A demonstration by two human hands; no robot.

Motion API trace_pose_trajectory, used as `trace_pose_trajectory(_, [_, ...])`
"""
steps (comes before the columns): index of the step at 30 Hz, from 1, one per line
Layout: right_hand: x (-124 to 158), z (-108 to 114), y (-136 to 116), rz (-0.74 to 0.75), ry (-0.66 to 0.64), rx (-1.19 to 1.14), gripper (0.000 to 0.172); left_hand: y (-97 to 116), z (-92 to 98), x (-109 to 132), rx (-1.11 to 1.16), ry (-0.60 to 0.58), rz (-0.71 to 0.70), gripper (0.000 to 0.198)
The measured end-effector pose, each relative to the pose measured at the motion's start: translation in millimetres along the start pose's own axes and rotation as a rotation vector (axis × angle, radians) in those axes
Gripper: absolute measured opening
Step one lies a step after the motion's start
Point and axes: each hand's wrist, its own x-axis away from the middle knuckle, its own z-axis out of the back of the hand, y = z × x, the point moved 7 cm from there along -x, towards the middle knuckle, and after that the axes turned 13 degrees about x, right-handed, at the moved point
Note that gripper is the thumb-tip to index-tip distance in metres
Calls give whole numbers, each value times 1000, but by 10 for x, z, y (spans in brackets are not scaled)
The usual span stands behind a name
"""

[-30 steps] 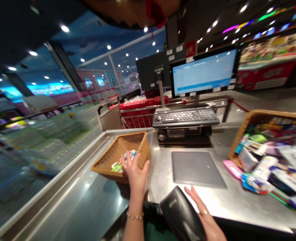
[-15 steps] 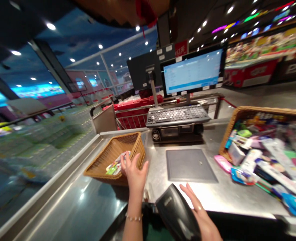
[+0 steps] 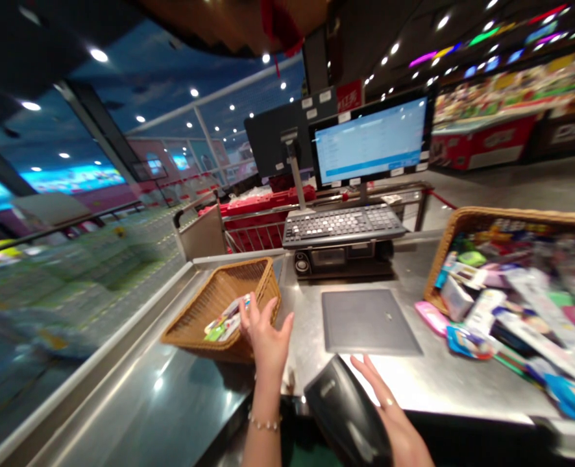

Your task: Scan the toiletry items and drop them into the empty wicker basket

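The left hand [image 3: 267, 344], a bracelet at its wrist, stands more open than it did a moment ago, its fingers spread and raised at the near side of the small wicker basket [image 3: 263, 264]. It grasps nothing. Its fingertips [image 3: 245, 305] are just beside the printed packets [image 3: 226, 319] lying tilted in that basket, though contact cannot be confirmed from this view. The packets are inside the basket, and none is in the hand. The right hand [image 3: 394, 415], which wears a ring, is also open and released, with fingers spread just beside a glossy black handheld device [image 3: 341, 408] of a type that cannot be determined; no grasp on it is evident. Both hands are at the stainless checkout counter [image 3: 307, 324]. Beyond them are a grey scanner plate [image 3: 370, 321], a keyboard [image 3: 343, 227] and a monitor [image 3: 370, 139]. To the right, a large wicker basket [image 3: 511, 214] holds packaged goods, with a pink packet [image 3: 431, 318] against its side.
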Motion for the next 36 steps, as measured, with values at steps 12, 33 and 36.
trace_pose_trajectory(12, [46,98,-13,69,86,-118,43,88,-125,34,30,-47,-4,33])
trace_pose_trajectory(33, [197,445,-334,279,184,141,50,270,-307,124,50,-103,17,34])
trace_pose_trajectory(36, [199,461,-350,280,196,167,45,297,-330,143,54,-112,31,33])
